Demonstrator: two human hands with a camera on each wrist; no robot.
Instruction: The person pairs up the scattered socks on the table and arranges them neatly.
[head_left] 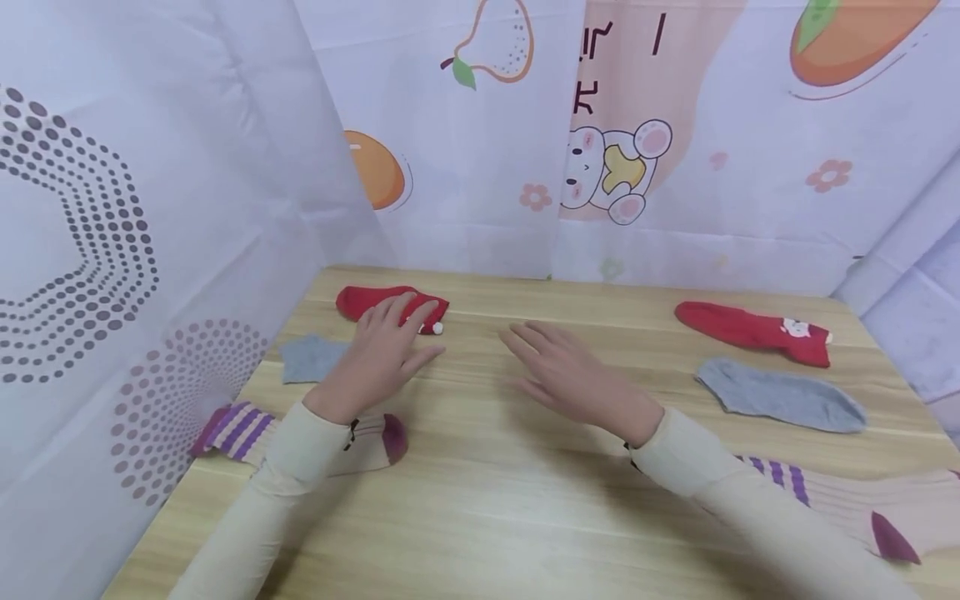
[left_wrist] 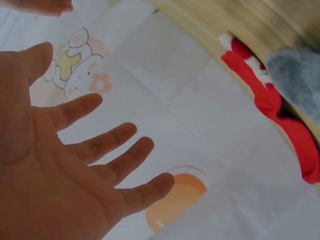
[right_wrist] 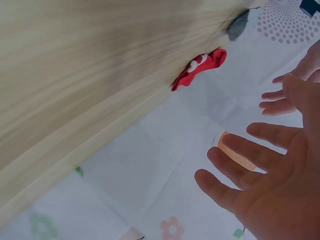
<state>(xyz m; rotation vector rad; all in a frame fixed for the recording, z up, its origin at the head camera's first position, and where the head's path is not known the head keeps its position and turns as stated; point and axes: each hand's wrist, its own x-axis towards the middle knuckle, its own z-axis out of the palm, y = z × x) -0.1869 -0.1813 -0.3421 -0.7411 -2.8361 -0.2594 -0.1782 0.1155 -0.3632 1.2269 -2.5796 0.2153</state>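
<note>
My left hand (head_left: 381,354) hovers with spread fingers near the red sock (head_left: 365,302) at the back left, hiding part of it; the left wrist view shows the palm (left_wrist: 55,170) holding nothing. Below that sock lies a grey sock (head_left: 309,358), partly covered by the hand. A cream sock with purple stripes (head_left: 240,431) passes under the left forearm. My right hand (head_left: 573,375) is over the middle of the table, fingers extended, nothing in it. On the right lie another red sock (head_left: 738,327), a grey sock (head_left: 783,396) and a striped cream sock (head_left: 840,496), partly behind the right forearm.
The wooden table (head_left: 480,517) carries the socks in two columns, left and right. A printed white curtain (head_left: 465,167) hangs along its back edge, and a dotted one (head_left: 225,208) borders the left side.
</note>
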